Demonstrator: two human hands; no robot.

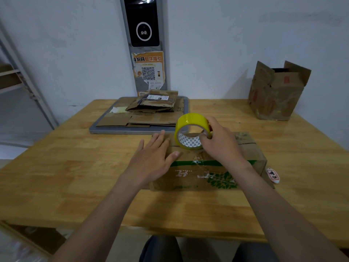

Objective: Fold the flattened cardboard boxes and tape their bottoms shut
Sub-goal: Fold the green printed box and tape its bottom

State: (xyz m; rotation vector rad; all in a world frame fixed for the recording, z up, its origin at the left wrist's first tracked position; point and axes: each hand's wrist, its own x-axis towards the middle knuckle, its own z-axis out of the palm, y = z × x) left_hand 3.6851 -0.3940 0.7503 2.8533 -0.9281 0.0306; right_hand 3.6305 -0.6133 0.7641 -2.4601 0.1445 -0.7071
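A folded cardboard box (pixel 204 176) with a green band and leaf print lies upside down at the table's middle, its bottom flaps facing up. My left hand (pixel 154 154) presses flat on the left part of those flaps, fingers straight. My right hand (pixel 221 140) grips a yellow tape roll (pixel 190 127) held upright just above the flap seam, thumb inside the core. Crinkled clear tape shows on the box's front face. Several flattened boxes (pixel 149 114) are stacked on a grey tray (pixel 105 129) behind.
A finished upright box (pixel 275 93) with open top flaps stands at the table's back right. A small white tag (pixel 272 175) lies right of the box. A metal shelf frame (pixel 26 84) is at the left; the wall is close behind the wooden table (pixel 75 167).
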